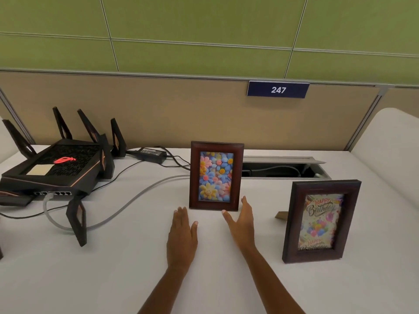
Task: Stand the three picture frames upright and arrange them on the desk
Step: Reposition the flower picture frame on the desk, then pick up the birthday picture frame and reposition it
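Observation:
A dark wooden frame with a flower picture (216,176) stands upright in the middle of the white desk (127,264). To its right, nearer to me, a second dark frame with a birthday card (320,222) also stands upright, its back leg showing at the left. Only these two frames are in view. My left hand (182,236) lies flat and empty on the desk just in front of the flower frame's left corner. My right hand (241,220) is open, fingers near that frame's lower right corner, holding nothing.
A black router (56,168) with several antennas fills the left of the desk, with grey and black cables (136,196) running toward the frames. A power brick (150,152) lies behind. An open cable slot (285,169) sits behind the frames. A beige partition with a "247" sign (278,89) bounds the back.

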`<state>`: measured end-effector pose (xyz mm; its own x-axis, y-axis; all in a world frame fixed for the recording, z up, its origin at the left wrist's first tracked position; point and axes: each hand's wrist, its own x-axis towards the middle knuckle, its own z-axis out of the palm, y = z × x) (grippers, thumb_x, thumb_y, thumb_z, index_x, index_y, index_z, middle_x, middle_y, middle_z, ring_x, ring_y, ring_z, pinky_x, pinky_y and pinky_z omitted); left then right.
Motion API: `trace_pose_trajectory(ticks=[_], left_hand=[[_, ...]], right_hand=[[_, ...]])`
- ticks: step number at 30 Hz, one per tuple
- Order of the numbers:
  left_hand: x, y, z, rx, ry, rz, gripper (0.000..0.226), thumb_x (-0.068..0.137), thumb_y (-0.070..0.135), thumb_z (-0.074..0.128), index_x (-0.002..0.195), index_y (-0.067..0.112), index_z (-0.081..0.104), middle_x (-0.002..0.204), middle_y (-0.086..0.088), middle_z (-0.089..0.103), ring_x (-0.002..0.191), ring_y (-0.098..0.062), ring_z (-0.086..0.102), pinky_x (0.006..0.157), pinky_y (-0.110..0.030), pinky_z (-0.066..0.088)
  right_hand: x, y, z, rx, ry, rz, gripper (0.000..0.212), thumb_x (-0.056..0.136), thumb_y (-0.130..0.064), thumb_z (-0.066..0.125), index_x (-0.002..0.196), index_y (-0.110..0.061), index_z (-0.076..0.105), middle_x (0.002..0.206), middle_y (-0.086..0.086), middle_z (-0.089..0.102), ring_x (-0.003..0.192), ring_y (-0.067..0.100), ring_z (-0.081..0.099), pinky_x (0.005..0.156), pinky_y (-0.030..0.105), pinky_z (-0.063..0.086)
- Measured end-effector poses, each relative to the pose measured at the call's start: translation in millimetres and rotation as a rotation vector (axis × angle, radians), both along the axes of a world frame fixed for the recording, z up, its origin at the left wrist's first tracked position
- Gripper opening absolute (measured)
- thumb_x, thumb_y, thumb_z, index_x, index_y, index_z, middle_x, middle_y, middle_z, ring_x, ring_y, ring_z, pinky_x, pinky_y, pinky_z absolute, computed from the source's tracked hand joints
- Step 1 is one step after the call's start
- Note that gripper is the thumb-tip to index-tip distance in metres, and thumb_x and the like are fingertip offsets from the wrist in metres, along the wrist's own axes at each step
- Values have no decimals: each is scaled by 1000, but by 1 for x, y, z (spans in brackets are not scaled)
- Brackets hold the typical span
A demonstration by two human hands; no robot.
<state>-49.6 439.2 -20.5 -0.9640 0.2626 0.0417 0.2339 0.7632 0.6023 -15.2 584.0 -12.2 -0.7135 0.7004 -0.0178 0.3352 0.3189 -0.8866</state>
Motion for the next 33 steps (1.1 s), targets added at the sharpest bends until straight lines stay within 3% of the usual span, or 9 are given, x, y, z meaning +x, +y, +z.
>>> trace_pose_trajectory(ticks=[5,9,10,12,14,22,25,29,33], left_hand=[[31,-11,-4,-249,97,-75,62,94,45,7,146,11,12,158,-8,10,146,-19,10,119,-30,6],[56,-25,-6,-293,119,-121,100,68,59,-33,146,12,8,158,-7,8,146,-20,7,119,-31,3],[60,-28,-7,-304,108,-125,90,76,58,-27,147,13,7,158,-6,6,146,-19,6,119,-31,2],[65,-32,-6,-308,82,-142,60,96,46,7,147,14,6,159,-6,6,146,-19,5,120,-31,2],[72,-37,-4,-301,86,-162,57,98,40,20,147,14,7,158,-6,6,146,-20,5,120,-32,2],[90,-55,1,-273,122,-254,54,98,32,27,146,10,14,157,-11,13,145,-26,12,120,-37,8],[96,-60,4,-222,196,-252,53,94,26,44,140,3,31,150,-18,29,138,-34,31,115,-45,24],[93,-62,-2,-294,148,-290,54,98,31,23,146,9,10,158,-12,8,146,-26,8,120,-37,6],[94,-57,-1,-346,137,-283,54,99,31,20,146,10,7,158,-12,6,146,-24,6,120,-38,3]], right_hand=[[32,-19,-6,211,-155,62,63,92,-34,45,143,-15,13,154,7,21,141,24,20,114,36,24],[53,-32,-13,390,-256,173,55,96,-32,32,143,-12,12,156,6,14,144,22,8,117,33,11],[58,-35,-14,434,-285,203,54,97,-32,29,144,-12,12,156,6,13,145,22,5,118,32,8],[68,-42,-16,509,-325,245,52,97,-32,25,144,-12,12,157,6,11,145,21,2,117,31,2],[77,-47,-17,577,-331,260,51,98,-31,23,143,-11,14,156,6,14,145,22,3,117,30,1],[110,-65,-16,583,-335,245,48,97,-27,25,143,-14,18,155,2,19,145,21,5,118,31,8],[116,-67,-13,587,-330,236,47,97,-26,27,142,-15,21,155,2,21,145,21,7,118,31,11],[124,-66,-11,586,-327,237,46,97,-25,28,142,-17,24,154,2,22,144,21,9,117,31,12],[136,-56,-8,563,-346,287,46,97,-26,30,141,-15,25,154,4,22,144,21,11,117,31,10]])
